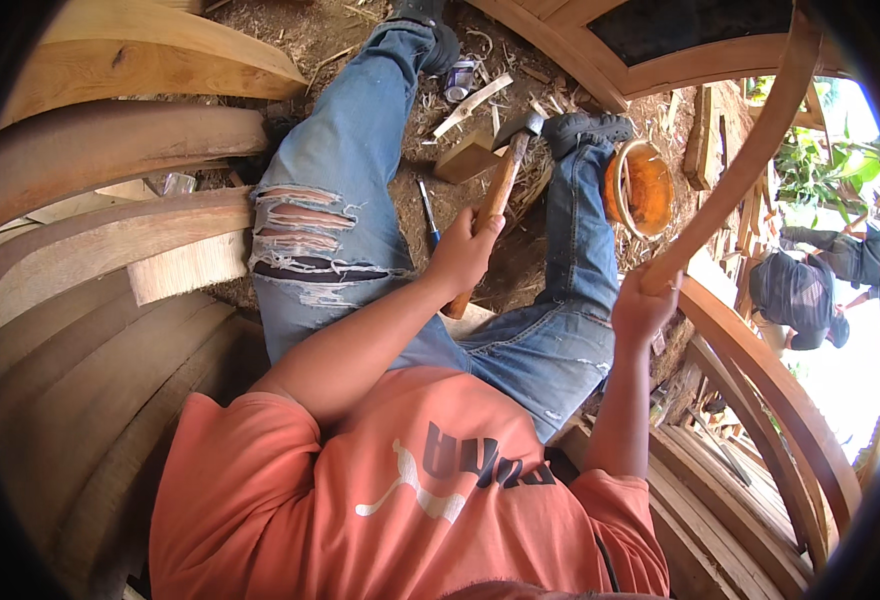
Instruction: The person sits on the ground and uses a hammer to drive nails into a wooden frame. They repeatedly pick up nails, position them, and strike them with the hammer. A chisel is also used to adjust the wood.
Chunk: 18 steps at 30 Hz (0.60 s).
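Observation:
My left hand (465, 252) is closed round the wooden handle of a hammer (503, 183). The hammer's metal head points away from me, close to my right shoe and over a small wood block (467, 157). On the right, my right hand (644, 305) grips the near end of a long, narrow wooden slat (738, 180). The slat slants up to the far right, its far part crossing in front of a framed wooden panel (600, 60). A chisel (428, 210) with a blue handle lies between my legs, just beyond my left hand.
An orange bucket (642, 190) sits beside my right shin. Thick curved boards (120, 145) are stacked at my left, and more curved timber (775, 375) lies at my right. Shavings and a small can (458, 80) litter the ground. Another person (805, 295) bends over at the far right.

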Available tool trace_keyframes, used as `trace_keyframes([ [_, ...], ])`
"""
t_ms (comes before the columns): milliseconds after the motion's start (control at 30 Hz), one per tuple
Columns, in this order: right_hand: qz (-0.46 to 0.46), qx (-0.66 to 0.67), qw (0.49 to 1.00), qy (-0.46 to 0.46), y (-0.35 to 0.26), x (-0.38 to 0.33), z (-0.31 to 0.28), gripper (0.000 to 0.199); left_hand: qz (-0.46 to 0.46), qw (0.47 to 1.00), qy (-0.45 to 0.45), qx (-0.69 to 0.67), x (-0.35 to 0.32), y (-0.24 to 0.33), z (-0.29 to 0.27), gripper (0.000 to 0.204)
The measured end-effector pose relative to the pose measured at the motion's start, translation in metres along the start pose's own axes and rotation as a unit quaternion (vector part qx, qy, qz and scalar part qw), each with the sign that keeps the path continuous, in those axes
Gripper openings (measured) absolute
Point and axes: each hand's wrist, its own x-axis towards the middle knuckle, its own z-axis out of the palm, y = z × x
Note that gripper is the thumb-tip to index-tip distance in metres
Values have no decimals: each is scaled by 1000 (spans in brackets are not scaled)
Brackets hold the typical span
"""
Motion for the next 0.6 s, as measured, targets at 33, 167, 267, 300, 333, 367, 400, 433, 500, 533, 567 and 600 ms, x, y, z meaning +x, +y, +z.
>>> trace_keyframes([
  [33, -18, -43, 999, -27, 22, -10, 8, 16, -21, 1000, -13, -17, -5, 7, 1, 49],
  [167, 68, -311, 918, -235, 25, -29, 25, 24, 11, 1000, -9, 4, -5, 5, 0, 49],
  [267, 74, -260, 944, -190, -5, -5, 1, 20, 55, 997, 26, 38, 1, -17, -2, 51],
  [300, 48, -190, 970, -146, -11, 5, -6, 21, 70, 997, 31, 34, 3, -12, -2, 51],
  [333, 67, -112, 988, -80, -24, 7, -14, 23, 39, 998, 23, 32, 0, -10, -3, 50],
  [367, 9, -83, 996, -13, -27, 14, -23, 23, 30, 999, 21, 26, -1, -7, -3, 50],
  [400, 51, 0, 999, 9, -11, 21, -37, 22, 22, 999, 17, 21, 0, -4, -2, 50],
  [433, 48, 18, 998, 26, 13, 20, -37, 22, 15, 1000, 14, 16, -1, -2, -1, 49],
  [500, 39, 14, 998, 37, 35, 11, -25, 19, 33, 999, 17, 23, 2, -4, 2, 49],
  [533, 52, -75, 996, -24, 31, -2, -12, 19, 33, 999, 16, 27, 1, -3, 2, 49],
  [567, 85, -242, 956, -144, 24, -16, 4, 20, 31, 999, 17, 31, -1, -2, 3, 50],
  [600, 97, -365, 890, -257, 13, -25, 20, 23, 41, 998, 16, 34, -1, -6, 2, 50],
])
